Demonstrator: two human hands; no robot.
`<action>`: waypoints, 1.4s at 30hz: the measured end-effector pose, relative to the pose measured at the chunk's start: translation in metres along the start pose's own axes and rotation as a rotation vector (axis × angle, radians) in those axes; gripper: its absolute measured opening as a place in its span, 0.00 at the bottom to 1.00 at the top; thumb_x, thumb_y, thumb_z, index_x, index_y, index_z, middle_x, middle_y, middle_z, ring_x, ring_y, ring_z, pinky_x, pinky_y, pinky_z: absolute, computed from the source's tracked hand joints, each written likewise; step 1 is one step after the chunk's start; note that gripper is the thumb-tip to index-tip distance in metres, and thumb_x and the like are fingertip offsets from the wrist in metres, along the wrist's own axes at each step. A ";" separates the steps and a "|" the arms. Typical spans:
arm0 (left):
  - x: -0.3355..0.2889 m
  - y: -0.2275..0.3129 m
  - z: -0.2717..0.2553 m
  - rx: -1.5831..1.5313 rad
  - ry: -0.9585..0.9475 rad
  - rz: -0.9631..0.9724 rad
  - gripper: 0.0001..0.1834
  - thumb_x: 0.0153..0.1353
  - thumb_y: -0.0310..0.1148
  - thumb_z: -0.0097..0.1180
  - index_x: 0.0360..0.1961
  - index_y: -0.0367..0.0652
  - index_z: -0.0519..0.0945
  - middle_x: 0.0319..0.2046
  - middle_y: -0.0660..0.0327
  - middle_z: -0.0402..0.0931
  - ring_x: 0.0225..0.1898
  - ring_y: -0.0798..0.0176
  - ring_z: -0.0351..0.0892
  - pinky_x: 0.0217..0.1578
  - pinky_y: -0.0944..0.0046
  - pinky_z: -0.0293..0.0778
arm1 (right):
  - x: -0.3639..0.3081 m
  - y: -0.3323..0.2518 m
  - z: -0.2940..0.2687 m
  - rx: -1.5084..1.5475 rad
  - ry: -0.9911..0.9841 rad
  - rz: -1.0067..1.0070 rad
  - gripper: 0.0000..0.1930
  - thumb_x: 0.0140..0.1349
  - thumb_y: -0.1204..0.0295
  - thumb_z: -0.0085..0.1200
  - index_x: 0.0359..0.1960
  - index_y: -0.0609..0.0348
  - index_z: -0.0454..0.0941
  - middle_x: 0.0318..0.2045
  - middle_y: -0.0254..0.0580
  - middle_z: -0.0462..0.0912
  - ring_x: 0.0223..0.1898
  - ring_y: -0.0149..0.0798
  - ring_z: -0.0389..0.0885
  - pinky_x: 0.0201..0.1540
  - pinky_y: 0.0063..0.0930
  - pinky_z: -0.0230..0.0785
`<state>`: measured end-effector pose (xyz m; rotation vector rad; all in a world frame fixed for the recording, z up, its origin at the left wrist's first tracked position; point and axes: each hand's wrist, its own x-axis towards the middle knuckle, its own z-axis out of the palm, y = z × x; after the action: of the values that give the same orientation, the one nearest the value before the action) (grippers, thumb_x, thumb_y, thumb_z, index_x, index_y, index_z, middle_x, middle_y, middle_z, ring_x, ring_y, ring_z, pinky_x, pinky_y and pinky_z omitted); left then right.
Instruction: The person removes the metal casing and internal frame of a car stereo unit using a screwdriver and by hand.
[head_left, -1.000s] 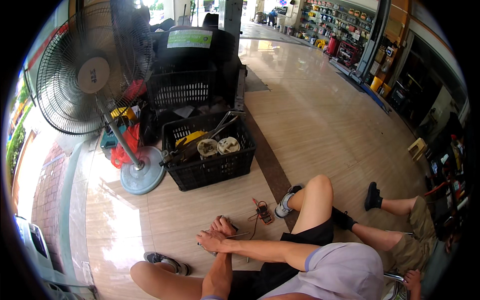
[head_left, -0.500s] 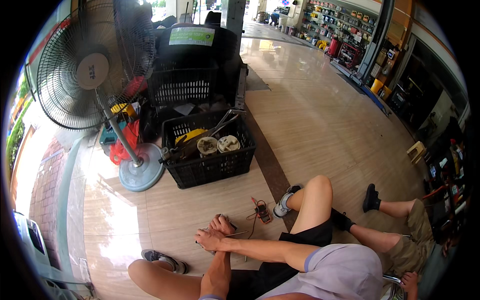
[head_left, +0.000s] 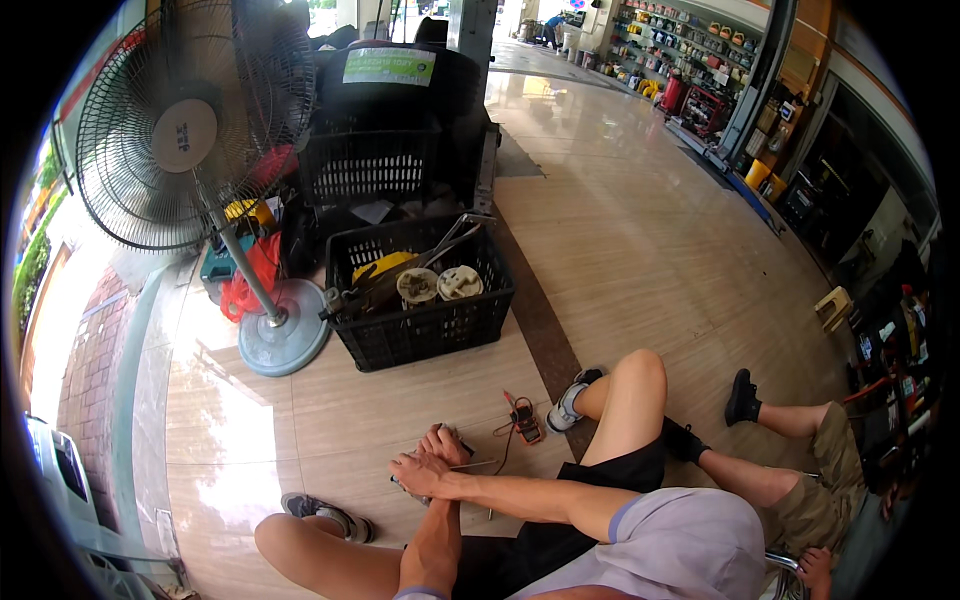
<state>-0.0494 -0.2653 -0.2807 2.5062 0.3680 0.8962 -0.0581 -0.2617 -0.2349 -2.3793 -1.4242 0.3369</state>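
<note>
My forearms cross low in front of me. My right hand (head_left: pixel 418 474) reaches in from the right and lies to the left, its fingers bent over a small greyish part mostly hidden beneath it. Just beyond it, my left hand (head_left: pixel 443 444) is curled round the far side of the same part; a dark edge shows by its fingers. A thin straight rod (head_left: pixel 482 464) sticks out to the right from between the hands. To their right on the tiled floor lies an orange and black multimeter (head_left: pixel 526 424) with dark leads and a red probe.
A black plastic crate (head_left: pixel 420 335) holding metal parts and two round pale pieces stands ahead. Left of it is a standing fan (head_left: pixel 185 135) with a round base (head_left: pixel 283 330). Another person's leg and black shoe (head_left: pixel 742 397) are at the right, near a small stool (head_left: pixel 833 308).
The view has shifted very slightly. Both hands stay together in nearly the same place, with only small finger movement.
</note>
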 end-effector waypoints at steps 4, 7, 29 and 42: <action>-0.004 -0.004 -0.001 -0.003 -0.014 -0.004 0.09 0.55 0.30 0.60 0.37 0.44 0.76 0.42 0.53 0.80 0.40 0.45 0.78 0.40 0.46 0.72 | -0.003 -0.008 -0.018 0.034 -0.043 -0.030 0.13 0.55 0.74 0.59 0.41 0.63 0.75 0.39 0.58 0.82 0.44 0.56 0.85 0.45 0.45 0.80; -0.004 -0.005 0.006 0.013 0.018 -0.009 0.09 0.54 0.30 0.59 0.37 0.44 0.76 0.42 0.53 0.79 0.40 0.45 0.78 0.40 0.46 0.71 | -0.006 -0.014 -0.036 0.023 -0.068 -0.042 0.13 0.54 0.75 0.59 0.42 0.64 0.75 0.41 0.58 0.80 0.46 0.56 0.84 0.47 0.45 0.78; -0.004 -0.006 0.010 -0.002 0.049 0.014 0.09 0.55 0.29 0.61 0.37 0.44 0.76 0.42 0.53 0.80 0.38 0.45 0.78 0.40 0.44 0.70 | -0.003 -0.005 -0.019 0.068 -0.016 -0.088 0.12 0.57 0.73 0.57 0.42 0.63 0.77 0.42 0.57 0.80 0.46 0.57 0.83 0.48 0.46 0.78; -0.005 -0.006 0.003 0.014 -0.002 -0.009 0.08 0.58 0.31 0.61 0.38 0.44 0.77 0.44 0.53 0.80 0.41 0.44 0.78 0.42 0.44 0.71 | -0.002 -0.006 -0.010 0.048 0.021 -0.032 0.12 0.58 0.72 0.56 0.43 0.62 0.75 0.39 0.59 0.82 0.43 0.57 0.85 0.45 0.47 0.79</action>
<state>-0.0516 -0.2634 -0.2883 2.5153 0.3861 0.8908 -0.0599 -0.2625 -0.2238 -2.3131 -1.4267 0.3333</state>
